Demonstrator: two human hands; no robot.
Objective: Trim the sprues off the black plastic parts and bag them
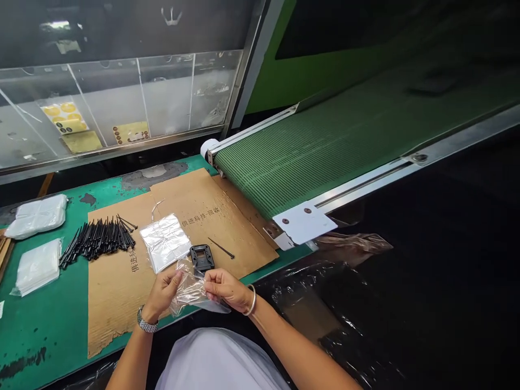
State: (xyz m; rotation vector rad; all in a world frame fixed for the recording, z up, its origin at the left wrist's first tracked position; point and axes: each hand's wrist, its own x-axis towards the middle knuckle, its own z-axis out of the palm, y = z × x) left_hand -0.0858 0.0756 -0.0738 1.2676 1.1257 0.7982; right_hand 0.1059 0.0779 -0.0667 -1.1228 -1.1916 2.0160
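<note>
Two hands, both pinched closed: I see left hand (163, 292) and right hand (226, 288) holding a clear bag (190, 295) up off the cardboard (122, 303).

Green conveyor belt (320, 157) w/ steel rails (365, 184), glass partition (134, 103) alongside.

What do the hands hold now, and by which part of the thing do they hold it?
The left hand and right hand pinch a clear plastic bag along its upper edge, one at each side.
</note>
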